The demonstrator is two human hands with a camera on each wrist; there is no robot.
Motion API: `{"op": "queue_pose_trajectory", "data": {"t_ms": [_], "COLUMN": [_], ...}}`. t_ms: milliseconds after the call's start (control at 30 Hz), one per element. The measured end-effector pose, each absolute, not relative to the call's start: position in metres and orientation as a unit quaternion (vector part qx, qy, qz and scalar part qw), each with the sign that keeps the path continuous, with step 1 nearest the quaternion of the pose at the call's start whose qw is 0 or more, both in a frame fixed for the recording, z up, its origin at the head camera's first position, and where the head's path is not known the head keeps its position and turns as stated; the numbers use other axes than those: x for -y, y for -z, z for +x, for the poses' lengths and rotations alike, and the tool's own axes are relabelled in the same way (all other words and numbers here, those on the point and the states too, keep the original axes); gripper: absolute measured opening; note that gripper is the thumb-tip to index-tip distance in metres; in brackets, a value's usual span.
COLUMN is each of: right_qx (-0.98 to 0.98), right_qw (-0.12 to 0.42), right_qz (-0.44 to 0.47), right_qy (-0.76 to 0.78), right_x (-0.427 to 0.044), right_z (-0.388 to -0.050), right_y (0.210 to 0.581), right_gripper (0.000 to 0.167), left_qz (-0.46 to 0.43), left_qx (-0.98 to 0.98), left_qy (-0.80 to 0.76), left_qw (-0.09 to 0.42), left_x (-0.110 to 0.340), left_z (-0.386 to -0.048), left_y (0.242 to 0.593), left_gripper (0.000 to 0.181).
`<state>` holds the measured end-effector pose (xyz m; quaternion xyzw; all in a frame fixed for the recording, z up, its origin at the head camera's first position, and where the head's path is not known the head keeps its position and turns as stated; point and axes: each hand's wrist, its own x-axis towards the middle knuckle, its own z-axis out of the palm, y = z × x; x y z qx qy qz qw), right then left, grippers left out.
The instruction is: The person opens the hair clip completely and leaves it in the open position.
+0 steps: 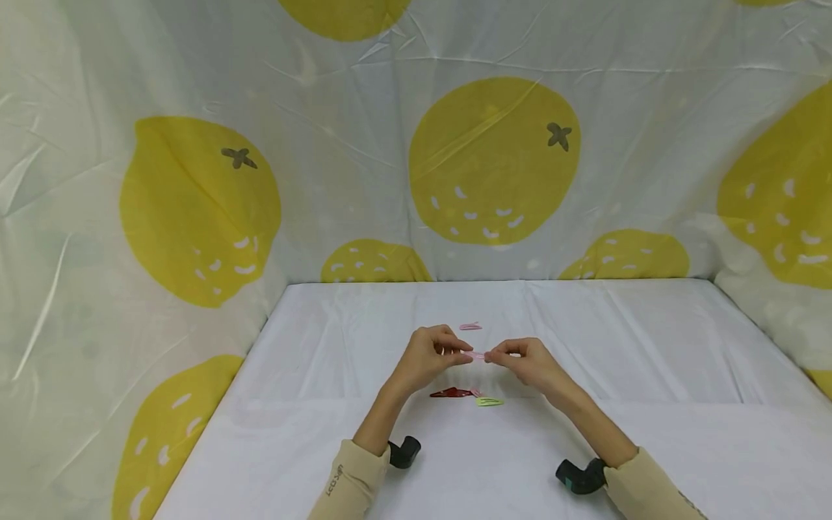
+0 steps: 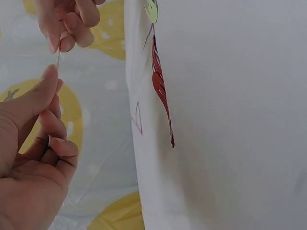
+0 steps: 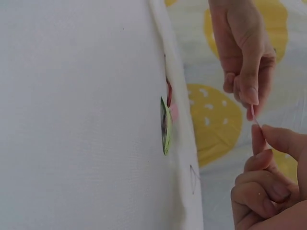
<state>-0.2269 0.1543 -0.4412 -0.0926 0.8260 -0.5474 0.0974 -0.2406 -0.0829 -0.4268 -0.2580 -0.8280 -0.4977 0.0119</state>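
Note:
Between the two hands, above the table, is a pink hair clip (image 1: 477, 355). The left hand (image 1: 425, 359) pinches one end of it between thumb and fingers, and the right hand (image 1: 534, 367) pinches the other end. In the left wrist view the left hand (image 2: 38, 139) and the thin edge of the clip (image 2: 59, 58) show. The right wrist view has the right hand (image 3: 273, 182) with thumb and forefinger on the pink clip (image 3: 255, 115). Nearer the person lie a dark red clip (image 1: 451, 393), a green clip (image 1: 489, 401) and a pink piece partly hidden between them.
Another pink clip (image 1: 471, 326) lies beyond the hands on the white table (image 1: 292, 426). A hanging cloth (image 1: 351, 159) printed with yellow lemons stands behind the table and at its sides. Black wrist devices sit at both sleeves.

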Motion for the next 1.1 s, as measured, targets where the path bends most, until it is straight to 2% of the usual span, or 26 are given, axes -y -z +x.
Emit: {"op": "queue_pose_trajectory", "data": {"t_ms": [300, 567, 700, 933, 1100], "right_qx": [-0.799, -0.784, -0.783, -0.75, -0.698], "right_qw": [-0.045, -0.087, -0.056, 0.062, 0.123], "right_qz": [-0.193, -0.21, -0.172, -0.064, -0.055], "right_qy": [0.567, 0.578, 0.595, 0.656, 0.704], "right_x": [-0.1546, -0.1524, -0.1507, -0.1495, -0.1518], "right_z": [-0.2278, -0.2281, -0.2268, -0.227, -0.2266], "right_y": [0.4485, 0.4505, 0.4481, 0.4454, 0.4454], "right_gripper": [0.019, 0.011, 0.013, 0.032, 0.028], "left_qz": [-0.24, -0.241, -0.246, -0.28, -0.324], "left_qx": [0.823, 0.816, 0.808, 0.794, 0.779], "left_qy": [0.513, 0.523, 0.532, 0.526, 0.51], "left_qw": [0.046, 0.061, 0.067, 0.117, 0.166], "left_x": [0.082, 0.0806, 0.0794, 0.0768, 0.074], "left_z": [-0.2424, -0.2416, -0.2417, -0.2428, -0.2437], "left_y": [0.4289, 0.4264, 0.4272, 0.4324, 0.4359], "left_gripper": [0.009, 0.009, 0.01, 0.011, 0.014]}}
